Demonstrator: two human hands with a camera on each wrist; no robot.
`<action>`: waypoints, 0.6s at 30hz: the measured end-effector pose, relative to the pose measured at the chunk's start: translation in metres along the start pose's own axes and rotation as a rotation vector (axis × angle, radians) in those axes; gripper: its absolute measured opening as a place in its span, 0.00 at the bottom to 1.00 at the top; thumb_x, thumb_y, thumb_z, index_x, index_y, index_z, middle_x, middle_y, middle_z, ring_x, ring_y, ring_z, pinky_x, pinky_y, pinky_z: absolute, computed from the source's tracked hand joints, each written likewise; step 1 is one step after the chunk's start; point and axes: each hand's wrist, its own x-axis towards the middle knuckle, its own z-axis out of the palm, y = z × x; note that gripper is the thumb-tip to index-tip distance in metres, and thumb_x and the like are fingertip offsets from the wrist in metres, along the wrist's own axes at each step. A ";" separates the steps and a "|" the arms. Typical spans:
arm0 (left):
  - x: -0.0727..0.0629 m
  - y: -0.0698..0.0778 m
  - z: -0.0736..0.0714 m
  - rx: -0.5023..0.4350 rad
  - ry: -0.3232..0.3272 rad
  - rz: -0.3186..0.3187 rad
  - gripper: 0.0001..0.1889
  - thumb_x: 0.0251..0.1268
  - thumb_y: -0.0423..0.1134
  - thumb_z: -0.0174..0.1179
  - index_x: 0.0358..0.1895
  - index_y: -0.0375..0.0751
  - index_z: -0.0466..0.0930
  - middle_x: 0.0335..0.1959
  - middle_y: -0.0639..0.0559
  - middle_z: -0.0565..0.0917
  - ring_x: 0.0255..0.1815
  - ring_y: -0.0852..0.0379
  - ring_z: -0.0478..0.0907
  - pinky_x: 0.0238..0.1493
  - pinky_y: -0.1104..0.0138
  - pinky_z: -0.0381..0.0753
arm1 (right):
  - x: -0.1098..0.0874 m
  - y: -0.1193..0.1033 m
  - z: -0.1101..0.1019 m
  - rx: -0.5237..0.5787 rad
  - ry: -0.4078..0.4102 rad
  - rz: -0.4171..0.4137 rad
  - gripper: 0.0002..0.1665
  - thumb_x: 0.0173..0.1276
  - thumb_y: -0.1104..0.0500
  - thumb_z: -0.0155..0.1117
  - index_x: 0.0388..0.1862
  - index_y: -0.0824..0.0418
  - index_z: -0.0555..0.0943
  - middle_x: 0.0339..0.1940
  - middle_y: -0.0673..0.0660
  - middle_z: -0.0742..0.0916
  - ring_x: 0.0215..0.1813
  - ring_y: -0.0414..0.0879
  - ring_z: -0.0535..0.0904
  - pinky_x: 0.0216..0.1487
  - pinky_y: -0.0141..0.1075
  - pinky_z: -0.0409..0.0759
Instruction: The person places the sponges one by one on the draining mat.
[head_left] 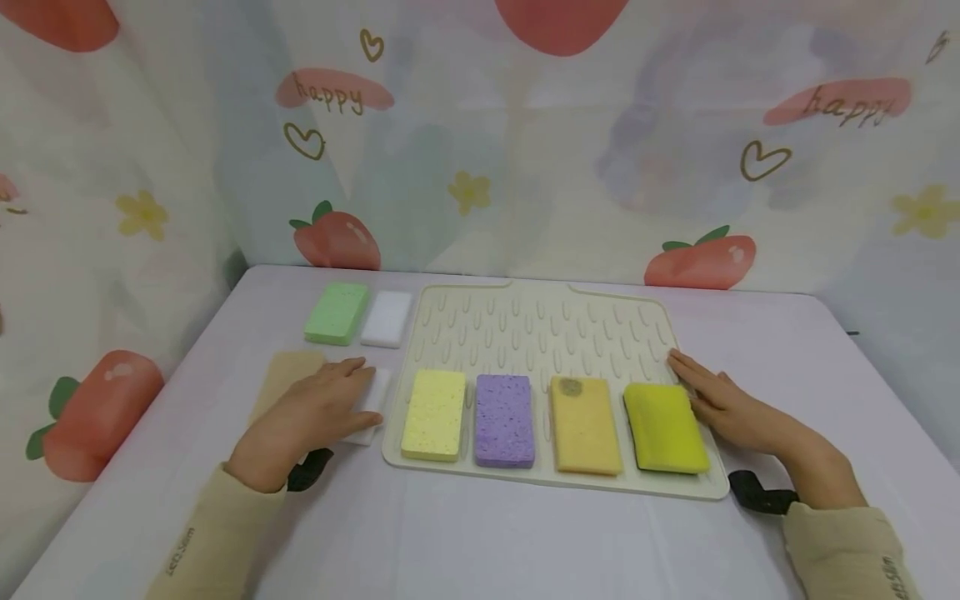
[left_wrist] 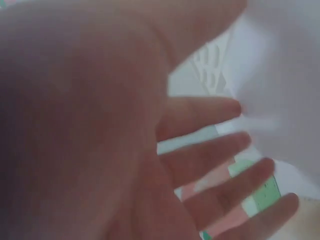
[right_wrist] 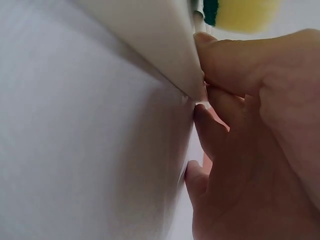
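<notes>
My left hand (head_left: 318, 404), fingers spread and fairly straight, is over a white sponge (head_left: 372, 408) and partly hides it. In the left wrist view no object shows within the fingers (left_wrist: 205, 160). Beside that hand lies a flat tan piece (head_left: 288, 375), partly covered by it. My right hand (head_left: 738, 417) rests at the right edge of a cream drying mat (head_left: 532, 333), with fingertips and thumb against its rim. On the mat's near half, in a row, lie a pale yellow sponge (head_left: 433, 415), a purple sponge (head_left: 504, 421), an orange-yellow sponge (head_left: 585, 425) and a bright yellow sponge (head_left: 666, 427).
Behind the left hand lie a green sponge (head_left: 337, 313) and another white sponge (head_left: 386, 318), side by side left of the mat. A white cloth (head_left: 465, 542) covers the table. Printed fabric (head_left: 525, 150) stands behind it and along the left side.
</notes>
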 end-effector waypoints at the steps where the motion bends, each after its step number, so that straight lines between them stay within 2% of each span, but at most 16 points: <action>1: 0.000 0.001 0.000 0.004 0.004 -0.011 0.35 0.66 0.50 0.65 0.68 0.30 0.69 0.70 0.31 0.69 0.70 0.29 0.67 0.67 0.41 0.69 | 0.000 0.000 0.000 0.002 0.000 0.000 0.36 0.82 0.59 0.41 0.80 0.69 0.44 0.81 0.73 0.48 0.80 0.71 0.37 0.71 0.73 0.27; 6: 0.001 0.007 0.003 0.005 0.031 -0.044 0.37 0.63 0.51 0.67 0.69 0.31 0.68 0.69 0.32 0.70 0.65 0.28 0.70 0.64 0.40 0.72 | -0.001 -0.002 0.001 0.012 0.004 0.002 0.35 0.82 0.58 0.41 0.80 0.69 0.45 0.80 0.73 0.48 0.80 0.71 0.37 0.71 0.73 0.27; 12: 0.005 0.009 0.006 -0.015 0.012 -0.075 0.35 0.64 0.47 0.65 0.69 0.31 0.67 0.69 0.32 0.69 0.63 0.28 0.71 0.57 0.40 0.77 | -0.001 -0.004 0.001 0.002 0.005 0.009 0.36 0.81 0.59 0.42 0.80 0.69 0.45 0.81 0.72 0.48 0.80 0.73 0.39 0.71 0.73 0.27; 18: 0.006 0.009 0.006 -0.007 0.019 -0.071 0.33 0.64 0.44 0.64 0.69 0.31 0.68 0.69 0.30 0.69 0.64 0.26 0.70 0.58 0.39 0.76 | -0.001 -0.003 0.001 0.010 0.008 0.002 0.36 0.81 0.59 0.42 0.80 0.70 0.46 0.81 0.72 0.48 0.80 0.73 0.39 0.71 0.73 0.28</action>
